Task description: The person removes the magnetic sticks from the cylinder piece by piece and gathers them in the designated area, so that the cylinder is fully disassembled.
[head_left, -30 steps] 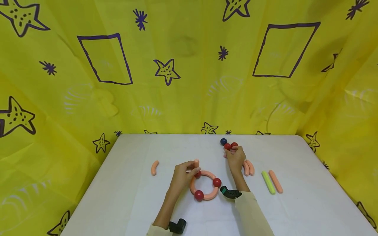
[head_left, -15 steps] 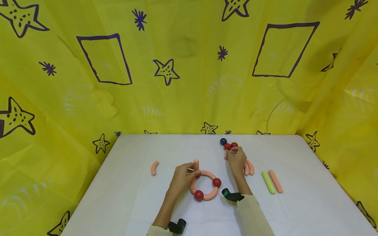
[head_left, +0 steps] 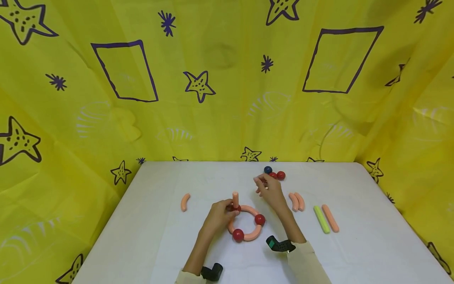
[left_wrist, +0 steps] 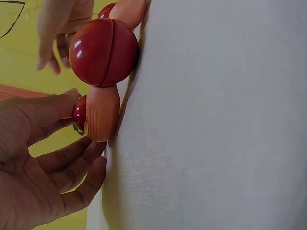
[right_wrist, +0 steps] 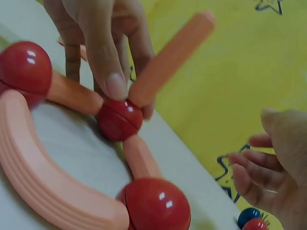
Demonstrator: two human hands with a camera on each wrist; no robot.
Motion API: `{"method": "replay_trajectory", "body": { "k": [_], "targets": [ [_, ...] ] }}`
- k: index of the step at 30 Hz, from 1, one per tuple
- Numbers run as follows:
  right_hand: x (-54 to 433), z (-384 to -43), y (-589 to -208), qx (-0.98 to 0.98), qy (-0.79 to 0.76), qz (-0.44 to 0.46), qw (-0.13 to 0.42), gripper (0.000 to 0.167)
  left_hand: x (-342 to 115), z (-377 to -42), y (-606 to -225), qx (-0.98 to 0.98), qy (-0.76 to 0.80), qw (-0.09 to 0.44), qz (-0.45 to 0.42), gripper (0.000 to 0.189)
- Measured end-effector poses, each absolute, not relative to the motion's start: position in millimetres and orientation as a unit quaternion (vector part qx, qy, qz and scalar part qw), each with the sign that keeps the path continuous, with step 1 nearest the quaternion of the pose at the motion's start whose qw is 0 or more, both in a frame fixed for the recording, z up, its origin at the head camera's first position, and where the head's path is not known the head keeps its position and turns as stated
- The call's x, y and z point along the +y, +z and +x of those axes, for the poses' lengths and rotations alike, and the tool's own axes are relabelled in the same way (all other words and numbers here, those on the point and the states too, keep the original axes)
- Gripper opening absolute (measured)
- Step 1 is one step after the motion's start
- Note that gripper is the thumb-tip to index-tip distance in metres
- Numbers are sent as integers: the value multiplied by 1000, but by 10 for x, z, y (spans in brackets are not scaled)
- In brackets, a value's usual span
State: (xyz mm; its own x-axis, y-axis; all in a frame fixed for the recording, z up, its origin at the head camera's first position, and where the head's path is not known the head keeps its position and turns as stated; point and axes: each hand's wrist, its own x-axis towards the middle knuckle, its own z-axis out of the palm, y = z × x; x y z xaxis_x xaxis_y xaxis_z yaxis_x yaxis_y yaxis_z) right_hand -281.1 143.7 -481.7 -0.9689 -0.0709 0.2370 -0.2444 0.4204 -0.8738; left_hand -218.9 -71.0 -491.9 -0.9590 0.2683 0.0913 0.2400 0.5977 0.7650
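Note:
A ring of curved orange rods [head_left: 252, 236] joined by red balls [head_left: 259, 219] lies on the table. My left hand [head_left: 217, 216] pinches the ring's far red ball [right_wrist: 120, 120], thumb on top and fingers behind. A straight orange rod [right_wrist: 172, 58] stands up from that ball. In the left wrist view, a nearer red ball [left_wrist: 103, 52] of the ring shows large beside the left hand. My right hand [head_left: 272, 193] hovers beyond the ring, near the loose balls, its fingers loosely bent with nothing between them [right_wrist: 283, 163].
A dark blue ball [head_left: 268, 169] and red balls [head_left: 281, 175] sit at the back, partly behind the right hand. Two curved orange rods [head_left: 297, 201], a green rod [head_left: 321, 219] and a straight orange rod [head_left: 330, 218] lie rightward. Another curved rod [head_left: 185, 202] lies left.
My right hand has moved left, from in front of the loose red balls toward the ring. The left hand has slid slightly lower, baring more of the upright rod.

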Motion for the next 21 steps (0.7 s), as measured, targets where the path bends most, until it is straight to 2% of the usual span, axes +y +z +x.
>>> {"method": "replay_trajectory", "body": {
  "k": [3,7,16,21],
  "targets": [
    [1352,-2722,-4730,-843,512,162,27,32,-710,-2188,-4920,892,426,18,150,27],
    [1253,-2621,-4679,-837,493,236,-5,34,-712,-2185,-4928,889,430,22,157,28],
    [1095,-2500,-4663,-830,457,317,35,29,-722,-2174,-4934,879,455,21,139,20],
    [1027,-2458,-4651,-816,453,354,55,20,-735,-2172,-4925,885,447,13,133,20]
  ]
}}
